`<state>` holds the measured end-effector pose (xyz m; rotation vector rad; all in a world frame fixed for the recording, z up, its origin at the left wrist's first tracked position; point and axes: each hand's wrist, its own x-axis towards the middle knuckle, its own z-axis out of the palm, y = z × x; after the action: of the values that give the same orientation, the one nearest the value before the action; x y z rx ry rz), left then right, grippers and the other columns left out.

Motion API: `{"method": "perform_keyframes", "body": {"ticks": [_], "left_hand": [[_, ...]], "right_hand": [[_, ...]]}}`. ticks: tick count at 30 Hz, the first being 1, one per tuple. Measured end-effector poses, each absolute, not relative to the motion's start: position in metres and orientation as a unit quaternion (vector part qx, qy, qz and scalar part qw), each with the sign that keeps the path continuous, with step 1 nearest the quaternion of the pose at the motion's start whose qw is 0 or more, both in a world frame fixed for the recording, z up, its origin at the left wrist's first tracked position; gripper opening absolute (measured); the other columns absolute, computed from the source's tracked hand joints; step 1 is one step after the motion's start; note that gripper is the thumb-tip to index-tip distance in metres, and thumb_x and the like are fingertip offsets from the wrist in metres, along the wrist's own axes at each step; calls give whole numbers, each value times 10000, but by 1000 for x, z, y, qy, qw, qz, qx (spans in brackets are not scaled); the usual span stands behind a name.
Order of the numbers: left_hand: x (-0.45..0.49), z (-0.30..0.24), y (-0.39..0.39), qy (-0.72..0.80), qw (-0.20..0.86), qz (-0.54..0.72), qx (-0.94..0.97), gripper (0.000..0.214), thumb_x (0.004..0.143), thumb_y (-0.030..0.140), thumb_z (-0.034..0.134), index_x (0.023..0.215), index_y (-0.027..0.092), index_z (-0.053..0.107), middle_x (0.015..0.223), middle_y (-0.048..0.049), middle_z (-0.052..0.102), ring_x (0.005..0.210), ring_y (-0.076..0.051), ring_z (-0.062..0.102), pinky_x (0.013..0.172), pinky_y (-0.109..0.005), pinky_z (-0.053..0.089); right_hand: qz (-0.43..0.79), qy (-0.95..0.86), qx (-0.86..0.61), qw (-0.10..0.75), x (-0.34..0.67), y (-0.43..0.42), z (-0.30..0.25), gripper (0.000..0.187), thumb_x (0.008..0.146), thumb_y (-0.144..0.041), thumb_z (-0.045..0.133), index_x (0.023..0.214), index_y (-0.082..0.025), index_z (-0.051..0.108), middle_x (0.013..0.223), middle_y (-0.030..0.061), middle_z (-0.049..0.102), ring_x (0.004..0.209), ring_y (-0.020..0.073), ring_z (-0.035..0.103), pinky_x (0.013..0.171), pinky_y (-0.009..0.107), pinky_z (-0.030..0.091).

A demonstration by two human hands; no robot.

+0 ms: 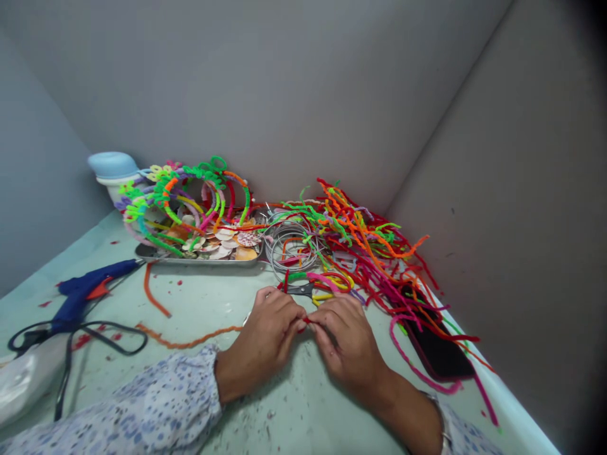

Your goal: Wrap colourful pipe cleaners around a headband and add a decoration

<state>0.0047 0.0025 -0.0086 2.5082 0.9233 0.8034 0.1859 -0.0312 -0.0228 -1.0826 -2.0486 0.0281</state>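
Note:
My left hand (277,325) and my right hand (348,341) meet near the middle of the table, fingertips pinched. Between them runs a short piece of red pipe cleaner (307,320), gripped by both. Its red end also sticks up behind the left fingers; the rest is hidden by the hands. Just beyond lie scissors (303,289), partly covered by my fingers and by pipe cleaners. An orange-brown pipe cleaner (190,344) stretches leftward across the table from beside my left hand.
A metal tray (213,262) holds shells and colourful pipe-cleaner rings (190,189). Coiled wire (294,243) sits beside a heap of loose pipe cleaners (370,234). A phone (443,347) lies right; a blue glue gun (88,291) with a black cord lies left. Behind stands a blue-lidded container (114,167).

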Motion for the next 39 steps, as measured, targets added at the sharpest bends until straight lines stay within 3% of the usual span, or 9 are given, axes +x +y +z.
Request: {"method": "perform_keyframes", "body": {"ticks": [13,20,23,27,30,34,39], "left_hand": [[5,-14,4,337,137,286,886,171,931,186,426,825,177,560,760,-20,588,766,-182,492,849,-413,324],[5,-12,2,331,175,288,881,159,939,216,433,843,184,556,782,-23,585,790,-188,500,852,-412,351],[5,-8,-1,342,163,323,867,114,905,210,500,1003,196,557,942,-54,613,920,-218,517,898,-426,356],[4,-3,-4,394,124,415,810,344,884,173,513,1220,224,454,1185,-92,544,1130,-253,463,979,-443,355],[2,-5,-2,447,155,467,747,304,886,184,505,1182,227,451,1169,-88,520,1132,-247,474,968,-421,394],[1,-12,5,504,235,470,685,222,880,203,513,1099,212,478,1086,-73,537,1038,-227,522,836,-364,470],[4,-12,5,400,255,382,794,286,828,81,502,1055,218,610,1120,-73,549,1095,-231,493,950,-425,420]], "right_hand": [[-2,-816,-434,381,186,-31,-23,175,868,-110,501,984,-197,598,869,42,638,860,196,561,915,447,395],[6,-815,-434,384,187,-31,-23,139,868,-122,490,952,-192,575,858,50,609,848,204,542,867,436,412],[7,-800,-450,397,187,-30,-25,131,875,-117,477,944,-194,558,863,51,608,844,206,542,857,433,412],[3,-770,-473,428,189,-29,-27,141,882,-117,462,964,-200,541,896,54,610,870,213,543,851,428,415],[-6,-752,-482,450,191,-29,-27,139,881,-113,471,966,-201,537,901,51,611,881,214,543,852,424,411],[-18,-734,-476,485,191,-32,-26,158,877,-100,480,983,-209,526,912,49,601,893,207,542,848,409,424],[-23,-732,-470,492,190,-33,-24,183,878,-95,470,1003,-215,527,917,53,594,910,212,547,851,418,435]]}}
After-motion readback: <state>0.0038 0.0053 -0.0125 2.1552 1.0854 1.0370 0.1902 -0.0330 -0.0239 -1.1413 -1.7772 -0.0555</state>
